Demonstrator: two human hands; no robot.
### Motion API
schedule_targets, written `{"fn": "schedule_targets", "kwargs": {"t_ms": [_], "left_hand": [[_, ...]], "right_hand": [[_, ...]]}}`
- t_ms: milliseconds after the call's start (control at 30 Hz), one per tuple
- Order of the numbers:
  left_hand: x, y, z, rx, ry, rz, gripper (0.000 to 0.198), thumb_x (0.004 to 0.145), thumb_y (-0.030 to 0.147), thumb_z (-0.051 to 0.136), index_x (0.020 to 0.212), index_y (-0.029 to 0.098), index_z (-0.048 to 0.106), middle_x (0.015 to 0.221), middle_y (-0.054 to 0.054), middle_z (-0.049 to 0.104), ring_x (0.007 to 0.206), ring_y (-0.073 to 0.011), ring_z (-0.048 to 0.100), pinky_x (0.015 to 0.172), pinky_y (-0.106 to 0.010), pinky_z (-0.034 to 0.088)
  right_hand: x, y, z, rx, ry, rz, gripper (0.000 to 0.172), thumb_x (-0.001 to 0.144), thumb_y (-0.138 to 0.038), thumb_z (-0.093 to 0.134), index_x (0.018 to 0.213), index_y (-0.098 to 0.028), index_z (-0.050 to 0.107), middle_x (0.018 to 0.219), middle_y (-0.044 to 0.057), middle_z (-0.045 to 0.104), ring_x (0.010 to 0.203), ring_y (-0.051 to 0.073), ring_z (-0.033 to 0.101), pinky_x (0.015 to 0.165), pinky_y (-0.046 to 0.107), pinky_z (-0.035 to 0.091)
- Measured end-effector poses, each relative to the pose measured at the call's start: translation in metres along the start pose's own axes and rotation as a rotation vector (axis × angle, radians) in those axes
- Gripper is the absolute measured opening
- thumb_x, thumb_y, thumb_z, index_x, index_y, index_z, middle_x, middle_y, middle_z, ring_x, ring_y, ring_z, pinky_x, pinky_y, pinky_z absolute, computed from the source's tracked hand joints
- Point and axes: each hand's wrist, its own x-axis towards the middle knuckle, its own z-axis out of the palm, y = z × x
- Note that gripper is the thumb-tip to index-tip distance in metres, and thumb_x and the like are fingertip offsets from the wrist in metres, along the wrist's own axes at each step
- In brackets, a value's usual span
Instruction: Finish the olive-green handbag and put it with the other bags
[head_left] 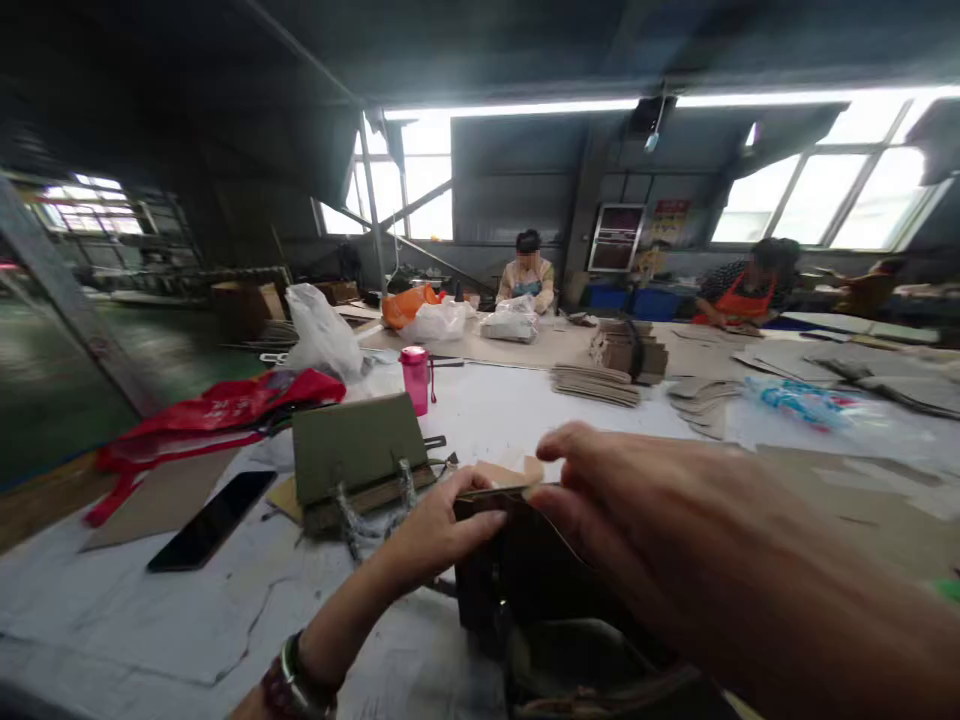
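My left hand (439, 530) pinches the top left edge of a dark brown paper bag (525, 590) that stands in front of me on the white table (187, 620). My right hand (637, 510) is close to the camera and blurred; its fingers curl over the bag's top right edge. The bag's mouth faces me, and a dark handle loop shows at its lower part. Just left of my left hand, an olive green folded bag (356, 455) leans on a small stack.
A black phone (214, 518) lies on brown card at the left, near a red bag (217, 415). A pink bottle (415, 380) stands mid-table. Stacks of flat brown bags (611, 365) lie beyond. Across the table, other people sit working.
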Motion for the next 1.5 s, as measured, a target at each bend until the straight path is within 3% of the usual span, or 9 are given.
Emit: {"fn": "schedule_targets", "kwargs": {"t_ms": [200, 333, 433, 567, 633, 833, 1067, 1300, 1500], "left_hand": [[0.001, -0.001, -0.002, -0.067, -0.047, -0.012, 0.03, 0.073, 0.038, 0.056, 0.086, 0.014, 0.045, 0.071, 0.003, 0.046, 0.066, -0.0104, 0.04, 0.06, -0.022, 0.032], [0.001, -0.006, -0.007, -0.191, -0.096, -0.03, 0.032, 0.071, 0.036, 0.06, 0.089, 0.014, 0.045, 0.071, 0.003, 0.046, 0.066, -0.0099, 0.04, 0.059, -0.022, 0.032], [0.002, -0.012, -0.009, -0.241, -0.102, -0.031, 0.029, 0.07, 0.033, 0.062, 0.088, 0.012, 0.05, 0.07, 0.002, 0.048, 0.065, -0.0093, 0.04, 0.059, -0.021, 0.031], [0.004, -0.013, -0.011, -0.319, -0.135, -0.024, 0.028, 0.071, 0.032, 0.063, 0.089, 0.011, 0.058, 0.075, -0.001, 0.055, 0.069, -0.0112, 0.046, 0.065, -0.023, 0.035], [0.004, -0.013, -0.011, -0.351, -0.15, -0.013, 0.027, 0.073, 0.032, 0.062, 0.09, 0.011, 0.061, 0.08, -0.004, 0.058, 0.074, -0.0131, 0.049, 0.069, -0.024, 0.038], [0.005, -0.017, -0.01, -0.431, -0.169, 0.003, 0.028, 0.074, 0.032, 0.063, 0.093, 0.012, 0.063, 0.082, -0.004, 0.059, 0.084, -0.0171, 0.053, 0.078, -0.027, 0.039], [0.005, -0.015, -0.006, -0.398, -0.112, -0.02, 0.036, 0.074, 0.04, 0.062, 0.097, 0.012, 0.064, 0.084, -0.004, 0.062, 0.077, -0.0148, 0.052, 0.07, -0.024, 0.038], [0.009, -0.017, -0.001, -0.393, -0.053, -0.02, 0.036, 0.073, 0.043, 0.063, 0.092, 0.012, 0.064, 0.083, -0.005, 0.064, 0.078, -0.0155, 0.054, 0.073, -0.024, 0.039], [0.011, -0.021, -0.002, -0.399, -0.053, -0.007, 0.036, 0.074, 0.043, 0.062, 0.089, 0.011, 0.063, 0.08, -0.005, 0.062, 0.077, -0.0166, 0.054, 0.072, -0.025, 0.041]], "right_hand": [[0.013, 0.015, 0.057, -0.025, -0.256, 0.138, 0.018, 0.085, -0.03, 0.051, 0.094, -0.016, 0.058, 0.084, 0.009, 0.066, 0.079, 0.029, 0.063, 0.06, 0.032, 0.042], [0.015, 0.014, 0.071, -0.002, -0.265, 0.08, 0.014, 0.085, -0.017, 0.047, 0.087, -0.019, 0.06, 0.08, 0.004, 0.066, 0.076, 0.026, 0.064, 0.058, 0.03, 0.039], [0.009, 0.015, 0.079, 0.034, -0.316, -0.07, 0.018, 0.078, -0.007, 0.049, 0.084, -0.02, 0.061, 0.078, 0.002, 0.066, 0.07, 0.021, 0.063, 0.054, 0.026, 0.037], [0.003, 0.02, 0.083, 0.129, -0.29, -0.183, 0.021, 0.072, -0.006, 0.052, 0.088, -0.018, 0.061, 0.08, 0.004, 0.066, 0.068, 0.017, 0.062, 0.055, 0.021, 0.039], [0.004, 0.022, 0.083, 0.154, -0.243, -0.124, 0.018, 0.076, -0.009, 0.05, 0.087, -0.019, 0.06, 0.078, 0.003, 0.066, 0.067, 0.016, 0.061, 0.055, 0.021, 0.038], [0.013, 0.03, 0.082, 0.07, -0.285, 0.101, 0.018, 0.089, -0.019, 0.039, 0.086, -0.021, 0.056, 0.077, 0.003, 0.065, 0.068, 0.021, 0.062, 0.055, 0.026, 0.035], [0.02, 0.035, 0.083, -0.008, -0.222, 0.225, 0.018, 0.088, -0.027, 0.044, 0.085, -0.023, 0.061, 0.075, 0.006, 0.066, 0.073, 0.028, 0.063, 0.056, 0.03, 0.035], [0.018, 0.032, 0.081, 0.031, -0.235, 0.174, 0.012, 0.087, -0.022, 0.047, 0.086, -0.021, 0.06, 0.077, 0.003, 0.066, 0.073, 0.025, 0.064, 0.057, 0.03, 0.037], [0.006, 0.031, 0.089, 0.054, -0.077, 0.0, 0.014, 0.076, -0.009, 0.054, 0.079, -0.022, 0.059, 0.082, 0.001, 0.063, 0.076, 0.022, 0.061, 0.058, 0.027, 0.041]]}}
